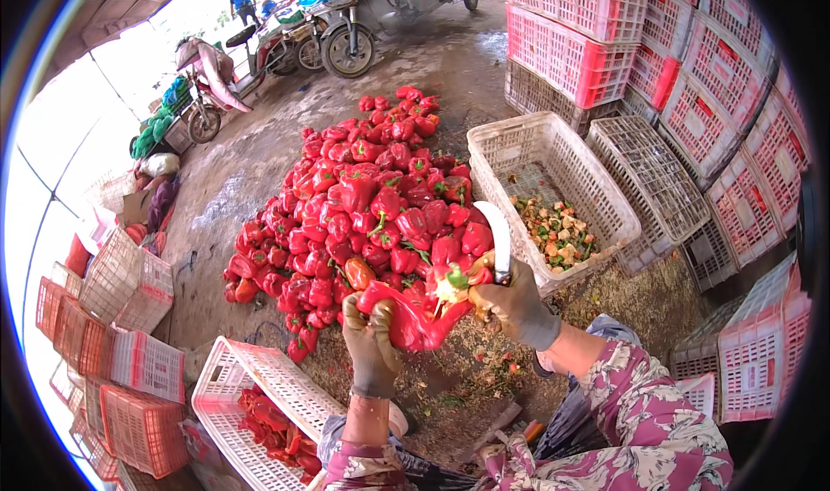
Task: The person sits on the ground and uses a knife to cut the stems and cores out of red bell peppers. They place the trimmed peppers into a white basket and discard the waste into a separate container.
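Both my hands wear brown-stained gloves. My left hand (pixel 371 345) grips the red flesh of an opened bell pepper (pixel 415 319). At the pepper's other side, my right hand (pixel 512 303) holds a knife with a curved blade (pixel 496 231) pointing up, and its fingers touch the pepper's core with the green stem (pixel 457 278). Beyond my hands lies a large heap of whole red bell peppers (pixel 363 193). A white plastic crate (pixel 483 141) to the right holds cut cores and stems (pixel 561 235). At lower left, another white crate (pixel 217 400) holds opened red pepper pieces (pixel 275 426).
Seeds and scraps (pixel 480 361) litter the ground between my legs and the heap. Tall stacks of red and white crates (pixel 570 56) rise at the right; more crates (pixel 142 426) stand at the left. Parked motorbikes (pixel 347 47) and a person (pixel 243 5) are in the background.
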### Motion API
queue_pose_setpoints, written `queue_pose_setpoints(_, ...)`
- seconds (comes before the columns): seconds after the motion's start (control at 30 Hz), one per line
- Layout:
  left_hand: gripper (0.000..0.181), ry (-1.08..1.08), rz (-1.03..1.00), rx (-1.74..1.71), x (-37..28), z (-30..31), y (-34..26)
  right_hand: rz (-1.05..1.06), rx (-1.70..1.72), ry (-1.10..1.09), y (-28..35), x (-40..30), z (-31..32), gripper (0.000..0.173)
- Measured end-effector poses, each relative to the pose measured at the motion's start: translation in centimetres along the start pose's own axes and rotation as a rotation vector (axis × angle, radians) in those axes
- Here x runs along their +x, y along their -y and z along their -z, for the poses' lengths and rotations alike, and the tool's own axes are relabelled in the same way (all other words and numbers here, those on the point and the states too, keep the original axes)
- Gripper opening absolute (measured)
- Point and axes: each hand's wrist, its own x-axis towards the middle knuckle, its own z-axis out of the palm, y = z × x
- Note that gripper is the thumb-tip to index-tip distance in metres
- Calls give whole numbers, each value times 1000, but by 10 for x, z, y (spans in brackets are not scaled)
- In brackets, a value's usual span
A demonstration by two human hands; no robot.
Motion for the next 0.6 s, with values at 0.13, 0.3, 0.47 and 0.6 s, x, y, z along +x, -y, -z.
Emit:
queue_pose_setpoints(0.13,22,-136,-103,20,9,12,15,65,-2,-234,0,2,-9,16)
queue_pose_setpoints(0.3,24,-299,-241,86,9,7,9,83,18,-306,-16,15,-4,22)
queue_pose_setpoints(0.47,21,-418,-395,154,5,39,0,85,83,-275,-23,21,-9,26)
queue_pose_setpoints(0.6,20,-546,-428,386,-13,104,-54,84,103,-447,5,31,5,22)
